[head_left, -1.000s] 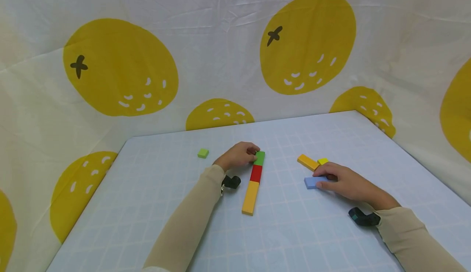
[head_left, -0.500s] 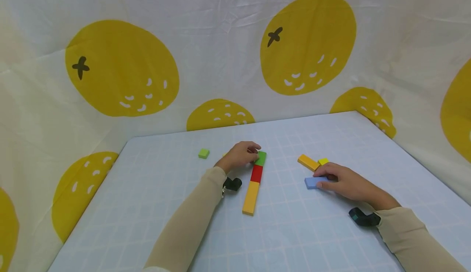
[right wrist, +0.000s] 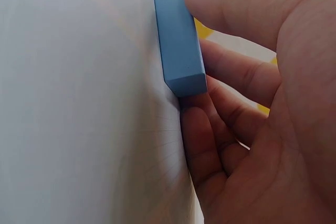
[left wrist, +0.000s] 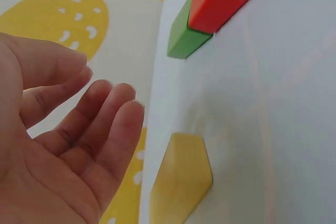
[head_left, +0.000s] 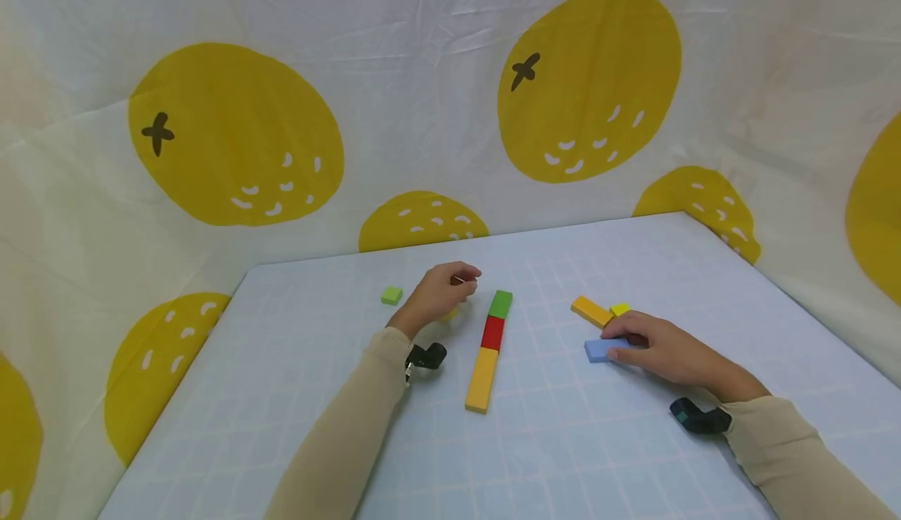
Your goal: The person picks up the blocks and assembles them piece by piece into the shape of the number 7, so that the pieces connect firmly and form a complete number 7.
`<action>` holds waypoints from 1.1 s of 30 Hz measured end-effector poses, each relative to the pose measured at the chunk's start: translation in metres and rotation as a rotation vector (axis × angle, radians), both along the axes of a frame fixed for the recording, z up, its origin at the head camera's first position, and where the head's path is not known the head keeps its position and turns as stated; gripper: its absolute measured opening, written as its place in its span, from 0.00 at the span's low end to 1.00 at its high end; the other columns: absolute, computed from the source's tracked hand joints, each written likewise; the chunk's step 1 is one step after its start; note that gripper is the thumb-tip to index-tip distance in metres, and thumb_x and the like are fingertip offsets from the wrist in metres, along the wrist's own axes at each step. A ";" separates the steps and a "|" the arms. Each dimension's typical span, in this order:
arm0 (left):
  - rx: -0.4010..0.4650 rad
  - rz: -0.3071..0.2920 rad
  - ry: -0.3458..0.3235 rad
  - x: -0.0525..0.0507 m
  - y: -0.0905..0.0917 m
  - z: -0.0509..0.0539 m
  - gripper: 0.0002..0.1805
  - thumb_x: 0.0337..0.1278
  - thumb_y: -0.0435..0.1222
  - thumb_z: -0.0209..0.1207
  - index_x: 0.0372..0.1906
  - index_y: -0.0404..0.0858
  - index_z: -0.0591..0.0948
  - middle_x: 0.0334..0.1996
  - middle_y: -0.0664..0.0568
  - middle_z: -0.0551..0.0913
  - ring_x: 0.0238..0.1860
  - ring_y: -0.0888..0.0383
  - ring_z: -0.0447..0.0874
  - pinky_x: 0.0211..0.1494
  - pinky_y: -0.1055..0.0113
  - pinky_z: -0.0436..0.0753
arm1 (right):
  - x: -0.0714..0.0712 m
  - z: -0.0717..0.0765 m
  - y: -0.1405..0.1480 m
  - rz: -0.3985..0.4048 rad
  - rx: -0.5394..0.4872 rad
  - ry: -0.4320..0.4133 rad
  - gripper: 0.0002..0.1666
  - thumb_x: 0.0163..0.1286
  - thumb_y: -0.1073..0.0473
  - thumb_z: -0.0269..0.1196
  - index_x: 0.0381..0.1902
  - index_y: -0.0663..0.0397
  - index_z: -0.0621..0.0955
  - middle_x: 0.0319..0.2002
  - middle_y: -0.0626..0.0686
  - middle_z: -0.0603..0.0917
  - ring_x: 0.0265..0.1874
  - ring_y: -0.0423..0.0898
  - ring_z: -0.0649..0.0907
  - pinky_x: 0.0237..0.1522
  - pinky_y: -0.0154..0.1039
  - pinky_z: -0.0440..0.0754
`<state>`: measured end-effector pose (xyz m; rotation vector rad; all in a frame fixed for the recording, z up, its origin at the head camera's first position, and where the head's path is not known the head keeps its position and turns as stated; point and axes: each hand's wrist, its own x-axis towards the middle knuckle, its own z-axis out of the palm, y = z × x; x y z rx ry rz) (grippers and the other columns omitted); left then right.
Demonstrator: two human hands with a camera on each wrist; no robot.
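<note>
Both sleeves [head_left: 331,442] run off the bottom of the head view, the right one also off its right edge. Nearest block: long orange block [head_left: 482,381], flat, heading a straight row; red block [head_left: 493,334] butts its far end, then green block [head_left: 500,304]. Red block is cut off at the top of the left wrist view. Right hand [head_left: 669,352], right of the row, grips blue block [head_left: 600,349], thumb on one side, fingers on the other; it covers one end of it in the head view. Blue block lies flat on the table [head_left: 549,442], smooth, square-edged. Just beyond, second orange block [head_left: 591,311] and bright yellow block [head_left: 619,310], both partly hidden by that hand. Left hand [head_left: 438,293], left of green block, is released, fingers loosely bent, thumb apart. Pale yellow block [left wrist: 181,179] below it, mostly covered in the head view, shape hard to make out there. Light green block [head_left: 391,295] lies farther left. Fruit-print cloth [head_left: 415,113] behind.
</note>
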<state>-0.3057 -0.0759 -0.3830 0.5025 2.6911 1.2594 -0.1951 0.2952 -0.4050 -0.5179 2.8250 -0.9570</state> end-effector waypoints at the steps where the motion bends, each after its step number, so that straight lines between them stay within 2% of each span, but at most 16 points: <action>1: -0.003 0.012 0.000 0.001 -0.003 0.000 0.18 0.71 0.41 0.59 0.61 0.42 0.80 0.48 0.58 0.82 0.45 0.57 0.80 0.49 0.64 0.82 | 0.000 0.001 0.000 0.000 0.000 -0.002 0.19 0.69 0.43 0.66 0.51 0.44 0.81 0.49 0.47 0.78 0.49 0.49 0.74 0.53 0.46 0.76; 7: -0.020 0.072 0.012 0.008 -0.023 -0.002 0.18 0.71 0.42 0.59 0.61 0.44 0.81 0.48 0.59 0.82 0.48 0.55 0.78 0.52 0.62 0.82 | 0.000 0.002 -0.001 0.000 0.004 -0.010 0.19 0.69 0.43 0.66 0.52 0.44 0.81 0.50 0.47 0.79 0.50 0.49 0.75 0.54 0.48 0.76; 14: 0.015 0.112 0.039 0.013 -0.043 -0.005 0.17 0.70 0.40 0.59 0.59 0.41 0.82 0.48 0.56 0.83 0.47 0.54 0.78 0.53 0.59 0.81 | 0.000 0.001 -0.002 -0.007 -0.012 -0.010 0.19 0.68 0.44 0.67 0.51 0.46 0.81 0.50 0.48 0.80 0.50 0.51 0.75 0.56 0.54 0.74; 18: 0.021 0.124 0.068 0.014 -0.052 -0.007 0.17 0.70 0.40 0.60 0.58 0.41 0.82 0.48 0.55 0.83 0.46 0.54 0.78 0.49 0.60 0.81 | 0.000 0.001 0.000 -0.020 0.000 0.000 0.19 0.67 0.42 0.68 0.50 0.43 0.81 0.50 0.47 0.80 0.49 0.50 0.75 0.54 0.47 0.76; 22: 0.029 0.132 0.070 0.014 -0.056 -0.006 0.17 0.69 0.40 0.60 0.58 0.41 0.82 0.48 0.54 0.83 0.46 0.54 0.79 0.47 0.61 0.81 | 0.001 0.002 0.001 -0.030 0.000 0.038 0.17 0.66 0.43 0.69 0.48 0.41 0.82 0.49 0.45 0.81 0.48 0.48 0.75 0.50 0.40 0.76; 28: 0.000 0.154 0.064 0.011 -0.062 -0.009 0.17 0.69 0.39 0.60 0.58 0.41 0.82 0.48 0.54 0.83 0.45 0.55 0.79 0.45 0.62 0.81 | 0.001 0.001 -0.001 -0.043 -0.009 0.061 0.16 0.65 0.45 0.70 0.47 0.42 0.83 0.48 0.44 0.81 0.46 0.48 0.76 0.49 0.37 0.76; 33: -0.004 0.183 0.038 0.015 -0.064 -0.013 0.16 0.68 0.39 0.61 0.58 0.42 0.82 0.49 0.54 0.83 0.46 0.54 0.79 0.46 0.61 0.82 | 0.001 -0.003 0.001 -0.050 0.005 0.053 0.16 0.65 0.45 0.70 0.47 0.42 0.82 0.47 0.45 0.81 0.46 0.48 0.76 0.48 0.39 0.77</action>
